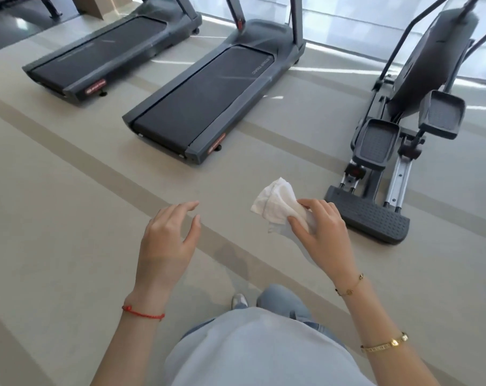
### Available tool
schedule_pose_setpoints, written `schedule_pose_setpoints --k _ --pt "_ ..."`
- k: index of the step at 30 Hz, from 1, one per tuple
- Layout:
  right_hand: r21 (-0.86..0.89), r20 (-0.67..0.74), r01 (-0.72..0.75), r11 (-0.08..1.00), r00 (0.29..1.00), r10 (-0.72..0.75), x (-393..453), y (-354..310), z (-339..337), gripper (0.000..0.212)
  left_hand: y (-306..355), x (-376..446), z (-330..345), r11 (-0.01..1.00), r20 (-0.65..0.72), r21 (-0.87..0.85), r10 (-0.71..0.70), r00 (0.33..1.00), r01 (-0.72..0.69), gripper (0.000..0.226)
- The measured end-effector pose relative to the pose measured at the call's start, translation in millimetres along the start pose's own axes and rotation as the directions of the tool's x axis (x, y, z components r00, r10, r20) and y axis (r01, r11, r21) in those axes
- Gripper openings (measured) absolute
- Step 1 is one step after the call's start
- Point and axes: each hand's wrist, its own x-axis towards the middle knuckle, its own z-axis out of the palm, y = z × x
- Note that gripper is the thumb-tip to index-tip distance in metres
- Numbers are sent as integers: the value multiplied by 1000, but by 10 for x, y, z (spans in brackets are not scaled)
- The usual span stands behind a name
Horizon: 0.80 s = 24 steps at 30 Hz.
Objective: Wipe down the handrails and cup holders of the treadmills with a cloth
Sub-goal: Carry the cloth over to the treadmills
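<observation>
Far-left treadmill [97, 51] and middle treadmill [205, 98] stand side by side, a floor strip between their edges. Left hand [166, 238] hovers over open floor [55, 218], grip spread, holding nothing. Right hand [319, 229] pinches crumpled white cloth [275, 204] near the elliptical's [397, 135] rear step

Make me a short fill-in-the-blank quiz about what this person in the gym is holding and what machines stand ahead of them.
1. The white cloth is held in the person's ____ hand.
2. The left hand holds ____.
3. The number of treadmills on the floor ahead is ____.
4. The machine with foot pedals, right of the nearer treadmill, is an ____.

Missing words: right; nothing; two; elliptical trainer
</observation>
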Motion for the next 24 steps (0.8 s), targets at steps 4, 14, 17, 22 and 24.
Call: schedule_pose_setpoints --k 4,14,17,22,24 --pt "5 -10 -31 1000 999 31 717 61 168 29 -101 835 176 1000 31 -2 21 999 -21 25" --pt "-9 31 -58 998 998 58 2811 670 553 30 -143 2915 1162 999 79 -25 49 996 -48 26" --pt "-11 19 -55 998 998 55 3597 912 511 30 -23 3693 1441 997 64 -38 64 996 -61 27" --pt "-24 20 -38 999 999 39 4840 1268 435 32 189 4877 1822 995 37 -59 78 996 -75 26" --pt "-26 19 -27 999 999 28 5235 1371 429 32 235 5245 1951 996 27 -66 67 997 -65 26"
